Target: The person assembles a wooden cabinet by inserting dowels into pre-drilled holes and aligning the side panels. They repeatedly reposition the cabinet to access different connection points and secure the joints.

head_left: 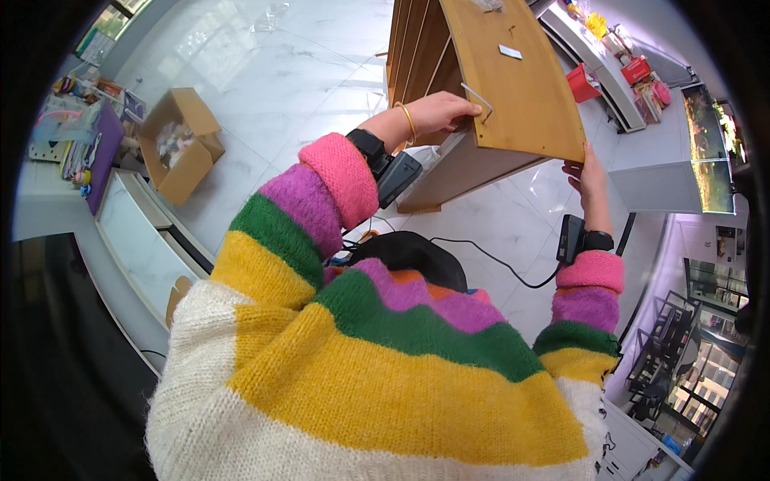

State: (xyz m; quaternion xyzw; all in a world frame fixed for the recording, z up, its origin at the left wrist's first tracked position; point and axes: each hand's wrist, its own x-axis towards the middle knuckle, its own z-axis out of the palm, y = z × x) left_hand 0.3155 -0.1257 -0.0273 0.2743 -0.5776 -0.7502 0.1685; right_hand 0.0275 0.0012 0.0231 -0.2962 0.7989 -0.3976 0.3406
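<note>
Gripping wooden cabinet [533,100] | right hand [592,178]: fingers curled at corner | left hand [439,112]: beside bent metal rod [475,94], cannot tell if pinching

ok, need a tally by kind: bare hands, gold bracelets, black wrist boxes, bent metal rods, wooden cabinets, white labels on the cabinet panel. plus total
Bare hands: 2 (left hand, right hand)
Gold bracelet: 1
Black wrist boxes: 2 (left box, right box)
Bent metal rod: 1
Wooden cabinet: 1
White label: 1
Total: 8

Head-worn fisheye, facing down toward hands [438,113]
</note>
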